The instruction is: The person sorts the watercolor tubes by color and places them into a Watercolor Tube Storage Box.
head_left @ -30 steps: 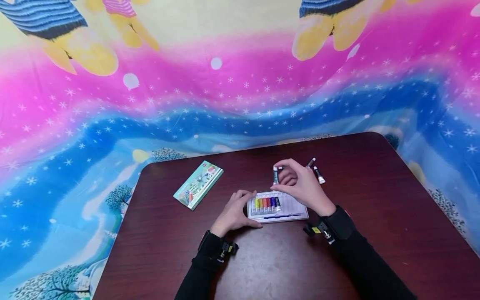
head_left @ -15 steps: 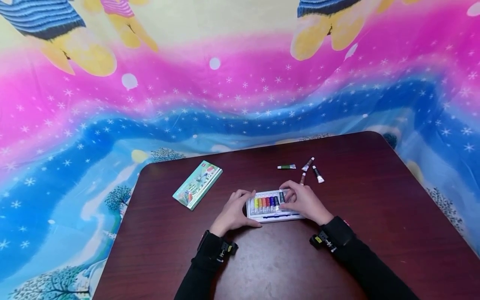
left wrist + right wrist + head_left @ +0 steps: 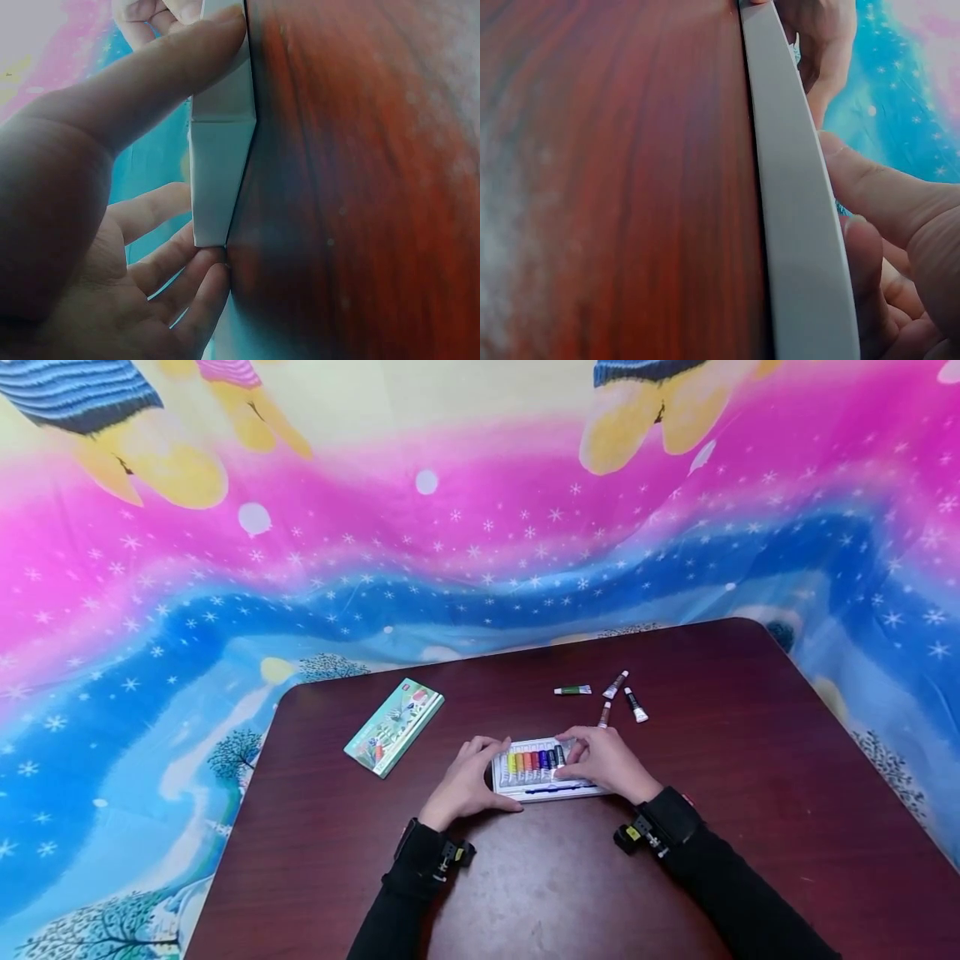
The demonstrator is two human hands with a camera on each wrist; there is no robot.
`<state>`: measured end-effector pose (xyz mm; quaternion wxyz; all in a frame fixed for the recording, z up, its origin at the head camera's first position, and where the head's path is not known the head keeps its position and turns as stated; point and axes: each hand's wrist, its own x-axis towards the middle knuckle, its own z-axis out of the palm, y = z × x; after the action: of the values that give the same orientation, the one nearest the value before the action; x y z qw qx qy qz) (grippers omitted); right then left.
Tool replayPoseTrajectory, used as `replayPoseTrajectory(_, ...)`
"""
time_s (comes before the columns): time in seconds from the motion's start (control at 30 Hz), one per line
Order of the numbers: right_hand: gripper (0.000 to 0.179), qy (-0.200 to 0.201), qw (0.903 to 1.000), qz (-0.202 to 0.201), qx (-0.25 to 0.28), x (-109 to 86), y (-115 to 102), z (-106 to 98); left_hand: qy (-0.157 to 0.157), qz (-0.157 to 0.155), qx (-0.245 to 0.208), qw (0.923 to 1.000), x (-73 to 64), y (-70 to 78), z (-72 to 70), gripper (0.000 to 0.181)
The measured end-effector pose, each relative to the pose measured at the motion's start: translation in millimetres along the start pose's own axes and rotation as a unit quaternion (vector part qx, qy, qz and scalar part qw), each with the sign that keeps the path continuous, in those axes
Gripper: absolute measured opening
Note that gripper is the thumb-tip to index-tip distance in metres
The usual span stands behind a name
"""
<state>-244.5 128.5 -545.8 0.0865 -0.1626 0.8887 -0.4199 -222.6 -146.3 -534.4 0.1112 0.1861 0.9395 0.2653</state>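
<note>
A shallow white box lies on the table with a row of paint tubes in yellow, orange, red, blue and dark shades. My left hand grips its left end, thumb along the front side, fingers round the far corner; the left wrist view shows that thumb on the box wall. Over the row's right end, my right hand pinches a dark paint tube at the tray, beside the other tubes. Its lower part is hidden by the fingers. A slim blue paintbrush lies along the front of the box.
Behind the right hand lie loose tubes: a green one, a brown one, a black one, and a reddish-brown one partly covered by the hand. A flat green illustrated box lies at the back left.
My right hand has lowered the dark tube from above the box into the tray, then shifted it left against the row. The left hand keeps its grip on the box.
</note>
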Motion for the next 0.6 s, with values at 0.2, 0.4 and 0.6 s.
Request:
replayPoseTrajectory(0.2, 0.057, -0.02, 0.9997, -0.007, -0.015, -3.7, -1, -4, 0.001, 0.003, 0.0, 1.0, 0.8, -0.5, 0.0, 0.109)
replayPoseTrajectory(0.4, 0.052, -0.045, 0.9948, -0.053, -0.075, -6.4, -5, -10, 0.001, 0.004, 0.0, 1.0, 0.8, -0.7, 0.2, 0.108)
replayPoseTrajectory(0.6, 0.049, -0.04, 0.989, -0.089, -0.112, -7.5, -7, -11, 0.003, 0.004, -0.001, 1.0, 0.8, -1.2, 1.2, 0.108)
